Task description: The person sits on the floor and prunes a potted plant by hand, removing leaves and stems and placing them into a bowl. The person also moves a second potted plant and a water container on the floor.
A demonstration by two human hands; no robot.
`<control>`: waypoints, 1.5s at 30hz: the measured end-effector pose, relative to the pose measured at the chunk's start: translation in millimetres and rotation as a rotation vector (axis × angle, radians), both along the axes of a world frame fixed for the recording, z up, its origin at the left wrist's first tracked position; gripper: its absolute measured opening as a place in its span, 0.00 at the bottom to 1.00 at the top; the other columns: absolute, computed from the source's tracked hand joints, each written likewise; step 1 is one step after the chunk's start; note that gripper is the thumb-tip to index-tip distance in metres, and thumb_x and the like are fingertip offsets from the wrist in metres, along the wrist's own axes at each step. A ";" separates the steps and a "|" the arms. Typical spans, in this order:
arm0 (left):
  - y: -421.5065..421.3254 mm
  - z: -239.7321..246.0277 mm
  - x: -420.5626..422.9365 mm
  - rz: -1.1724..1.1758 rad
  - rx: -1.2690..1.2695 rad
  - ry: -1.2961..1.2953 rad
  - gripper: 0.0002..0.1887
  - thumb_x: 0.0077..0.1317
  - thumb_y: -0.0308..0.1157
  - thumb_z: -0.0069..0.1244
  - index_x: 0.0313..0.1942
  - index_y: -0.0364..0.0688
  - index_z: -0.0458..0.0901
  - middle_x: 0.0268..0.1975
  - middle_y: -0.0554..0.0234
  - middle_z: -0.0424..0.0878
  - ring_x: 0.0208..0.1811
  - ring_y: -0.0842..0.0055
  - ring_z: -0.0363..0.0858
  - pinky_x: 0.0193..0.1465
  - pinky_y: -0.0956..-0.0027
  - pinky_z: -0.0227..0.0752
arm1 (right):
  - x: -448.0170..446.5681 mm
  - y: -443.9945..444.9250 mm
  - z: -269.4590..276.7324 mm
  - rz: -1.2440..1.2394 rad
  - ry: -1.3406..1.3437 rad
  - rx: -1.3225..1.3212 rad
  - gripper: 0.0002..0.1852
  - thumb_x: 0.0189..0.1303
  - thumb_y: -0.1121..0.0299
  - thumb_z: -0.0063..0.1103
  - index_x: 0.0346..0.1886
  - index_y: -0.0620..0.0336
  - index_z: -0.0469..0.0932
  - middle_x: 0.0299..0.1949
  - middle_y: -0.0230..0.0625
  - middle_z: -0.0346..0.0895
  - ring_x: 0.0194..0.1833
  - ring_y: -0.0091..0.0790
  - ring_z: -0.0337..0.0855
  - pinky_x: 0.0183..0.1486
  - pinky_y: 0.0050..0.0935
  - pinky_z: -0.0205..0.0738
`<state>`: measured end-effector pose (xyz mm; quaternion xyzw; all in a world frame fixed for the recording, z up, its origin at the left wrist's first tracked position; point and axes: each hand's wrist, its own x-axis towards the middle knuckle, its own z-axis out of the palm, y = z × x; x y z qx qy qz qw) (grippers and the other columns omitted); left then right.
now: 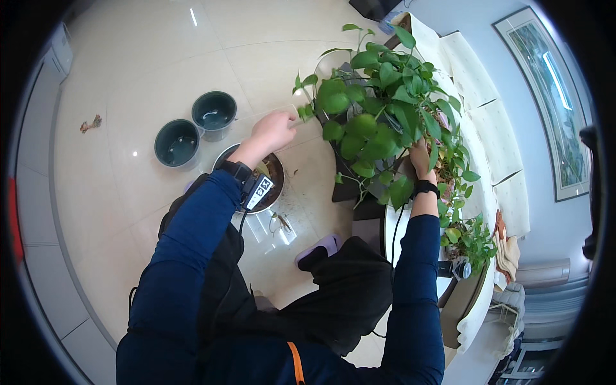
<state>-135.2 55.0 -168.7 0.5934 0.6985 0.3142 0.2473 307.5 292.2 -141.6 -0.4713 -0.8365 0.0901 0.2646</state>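
Note:
A leafy pothos plant with trailing vines spreads before me on the right. My left hand reaches to its left edge, fingers bent close to a small leaf; whether they pinch it I cannot tell. Deep among the leaves on the plant's near right side is my right hand. Foliage covers its fingers, so its grip is hidden. Under my left forearm, a round basin holds dark soil and some plant scraps. Two dark green pots with clear outer walls stand beside it on the floor.
More potted greenery and a dark bottle-like container stand at the right. A cream-covered sofa runs along the wall. Plant scraps and a dry clump lie on the tiles. My slippered foot is below.

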 end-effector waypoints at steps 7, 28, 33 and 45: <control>26.9 -31.1 19.9 -0.036 0.018 -0.048 0.28 0.61 0.40 0.53 0.60 0.38 0.74 0.59 0.42 0.75 0.62 0.54 0.73 0.66 0.60 0.66 | -10.3 -92.0 43.9 -0.359 0.384 -0.261 0.13 0.66 0.72 0.47 0.48 0.61 0.81 0.42 0.32 0.84 0.41 0.27 0.81 0.42 0.22 0.70; 69.1 -118.3 40.4 0.039 -0.099 0.003 0.39 0.59 0.33 0.53 0.70 0.34 0.56 0.65 0.37 0.67 0.65 0.50 0.69 0.67 0.55 0.65 | -151.0 -153.4 83.7 -0.201 -0.231 0.078 0.16 0.60 0.67 0.46 0.45 0.52 0.84 0.42 0.38 0.85 0.48 0.42 0.83 0.56 0.52 0.57; 79.0 -137.5 44.5 0.044 0.008 -0.300 0.38 0.61 0.35 0.53 0.69 0.35 0.56 0.61 0.37 0.73 0.61 0.51 0.74 0.63 0.57 0.68 | -108.9 -141.4 97.8 0.154 0.327 -0.380 0.15 0.68 0.70 0.49 0.53 0.61 0.81 0.47 0.33 0.84 0.51 0.28 0.80 0.60 0.25 0.66; 87.2 -149.6 29.3 0.014 -0.056 -0.340 0.13 0.64 0.37 0.55 0.44 0.40 0.85 0.31 0.51 0.86 0.34 0.63 0.86 0.41 0.65 0.80 | -69.6 -153.9 78.1 -0.031 0.659 -0.118 0.09 0.69 0.75 0.52 0.46 0.68 0.79 0.40 0.33 0.83 0.45 0.23 0.81 0.49 0.19 0.71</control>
